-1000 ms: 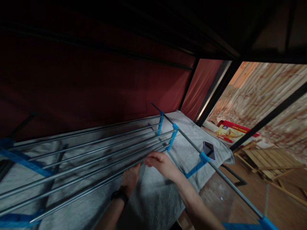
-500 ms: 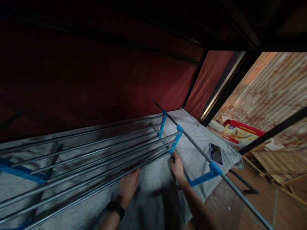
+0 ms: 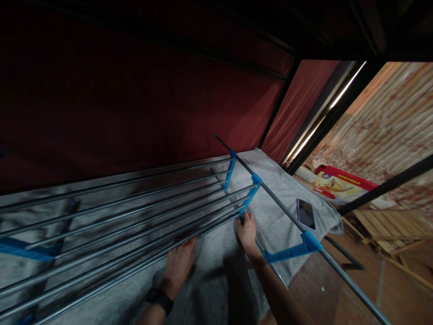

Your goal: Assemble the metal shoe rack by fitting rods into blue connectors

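A folded drying rack of grey metal rods [image 3: 135,212] with blue plastic joints [image 3: 251,193] lies on a grey towel-covered surface [image 3: 216,271]. My left hand [image 3: 178,264], a dark watch on its wrist, reaches under the nearest rods with its fingers curled round one of them. My right hand [image 3: 247,229] grips the rod end just below the blue joint. A long grey rod [image 3: 280,206] with another blue bracket [image 3: 293,249] crosses above my right forearm.
A dark phone [image 3: 306,214] lies on the towel's right corner. Behind stands a dark red fabric wall [image 3: 142,108] with black frame bars. To the right are a red and yellow box [image 3: 338,184], wooden slats [image 3: 382,221] and a reddish floor.
My right hand moved from the middle of the rods to the right, to the rod end by the blue joint. The left hand stayed at the rods. The view shifted slightly left.
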